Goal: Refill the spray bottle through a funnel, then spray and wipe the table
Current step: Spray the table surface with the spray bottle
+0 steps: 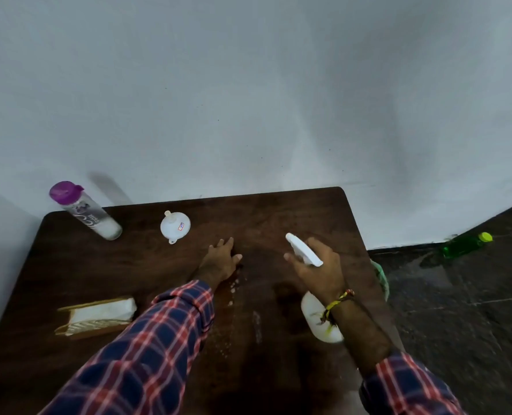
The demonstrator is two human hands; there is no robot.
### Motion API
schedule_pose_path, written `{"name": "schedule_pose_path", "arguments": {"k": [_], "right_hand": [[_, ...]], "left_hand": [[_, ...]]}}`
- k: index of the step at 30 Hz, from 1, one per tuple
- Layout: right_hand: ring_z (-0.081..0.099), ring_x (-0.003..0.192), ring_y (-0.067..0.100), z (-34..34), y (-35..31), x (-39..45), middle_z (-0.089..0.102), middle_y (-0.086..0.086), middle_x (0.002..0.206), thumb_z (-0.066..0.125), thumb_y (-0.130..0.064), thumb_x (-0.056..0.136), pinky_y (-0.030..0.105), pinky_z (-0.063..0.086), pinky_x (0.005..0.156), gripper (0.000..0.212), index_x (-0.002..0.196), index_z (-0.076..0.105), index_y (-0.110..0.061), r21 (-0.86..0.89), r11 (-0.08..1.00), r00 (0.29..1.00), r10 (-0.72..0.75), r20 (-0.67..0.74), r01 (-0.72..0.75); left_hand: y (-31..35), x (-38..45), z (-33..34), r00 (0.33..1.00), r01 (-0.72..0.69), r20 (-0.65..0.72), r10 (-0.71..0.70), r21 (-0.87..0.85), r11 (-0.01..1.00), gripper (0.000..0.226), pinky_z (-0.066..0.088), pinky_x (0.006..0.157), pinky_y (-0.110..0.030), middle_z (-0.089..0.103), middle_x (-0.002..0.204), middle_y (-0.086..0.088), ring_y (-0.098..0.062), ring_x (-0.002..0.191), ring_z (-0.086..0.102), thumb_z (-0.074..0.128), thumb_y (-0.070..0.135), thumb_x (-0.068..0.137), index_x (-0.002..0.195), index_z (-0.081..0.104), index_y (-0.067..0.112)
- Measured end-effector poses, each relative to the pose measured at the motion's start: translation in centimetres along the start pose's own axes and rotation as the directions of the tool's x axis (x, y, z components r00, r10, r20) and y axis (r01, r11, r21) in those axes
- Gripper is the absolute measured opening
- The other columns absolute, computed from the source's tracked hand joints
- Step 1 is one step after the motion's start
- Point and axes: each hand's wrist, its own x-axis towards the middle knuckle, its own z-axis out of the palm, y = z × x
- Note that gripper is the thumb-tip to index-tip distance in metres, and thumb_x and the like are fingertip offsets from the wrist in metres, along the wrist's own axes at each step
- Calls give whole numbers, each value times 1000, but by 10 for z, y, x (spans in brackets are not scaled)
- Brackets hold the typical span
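Observation:
My right hand [320,266] grips the neck of a white spray bottle [316,320], its white trigger head [302,250] pointing up and left over the dark wooden table [263,217]. My left hand [220,259] lies flat on the table's middle, fingers stretched out. Small white droplets and wet streaks [233,290] mark the wood just below that hand. A white funnel [175,226] lies on the table behind my left hand. A folded white cloth or tissue pack [98,316] rests near the left edge.
A clear bottle with a purple cap [83,209] stands at the table's back left corner by the white wall. A green bottle with a yellow-green cap [464,245] lies on the dark floor at right. Something green [382,280] hangs past the table's right edge.

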Motion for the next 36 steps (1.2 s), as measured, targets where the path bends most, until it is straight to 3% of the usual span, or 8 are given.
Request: {"name": "schedule_pose_path", "arguments": {"k": [3,7,16,23,29,32,34,36], "right_hand": [[66,68,21,-5,-9,34,68,3,69,83,-26,74,36,56,64,20,79,71,-12,223,973,996,-48,-74,63],[72,80,15,2,-17,83,76,0,82,87,-24,70,25,57,71,25,91,78,-13,440,898,1000,25,-5,-20],[67,75,5,26,-31,178,75,8,88,87,-16,70,14,51,67,24,91,77,-10,627,773,996,79,45,-90],[62,78,5,38,-13,205,67,-1,88,90,-22,64,11,48,65,42,97,67,-7,529,848,996,-19,85,-29],[59,75,15,49,20,191,63,-2,80,89,-42,59,23,47,64,47,86,61,-16,334,940,981,0,-195,67],[57,72,18,51,19,196,64,5,80,90,-31,61,19,44,62,41,86,65,-9,332,936,958,-14,-287,113],[58,75,16,49,20,201,67,8,87,89,-25,64,9,41,61,40,92,69,-5,322,941,965,-18,-262,105],[58,77,16,46,22,206,69,7,90,87,-22,67,12,42,62,38,94,70,-3,288,951,972,-40,-231,108]], "left_hand": [[7,22,9,998,51,19,-53,75,996,73,21,118,-49,8,163,-11,-39,147,11,45,55,96,155,16,22],[7,43,17,999,51,-14,-49,176,983,83,22,119,-48,16,160,-19,-37,144,25,50,60,91,153,21,14],[5,62,24,993,99,43,-107,165,981,93,25,117,-52,8,162,-16,-40,145,18,65,53,84,154,15,19],[10,62,22,985,136,82,-150,151,979,89,28,115,-54,2,163,-11,-45,146,7,63,48,88,155,11,21],[13,62,19,979,149,118,-169,159,976,89,24,117,-53,0,163,-12,-44,146,5,64,45,89,155,10,21],[14,62,19,979,146,119,-167,170,975,89,24,117,-53,-1,163,-12,-45,146,5,63,45,89,155,9,21],[13,62,21,979,151,113,-171,169,974,89,24,117,-53,-2,163,-12,-45,146,5,63,45,89,155,9,21],[12,62,22,979,154,107,-173,168,974,89,25,117,-53,-1,163,-12,-44,146,5,63,45,89,155,9,21]]}}
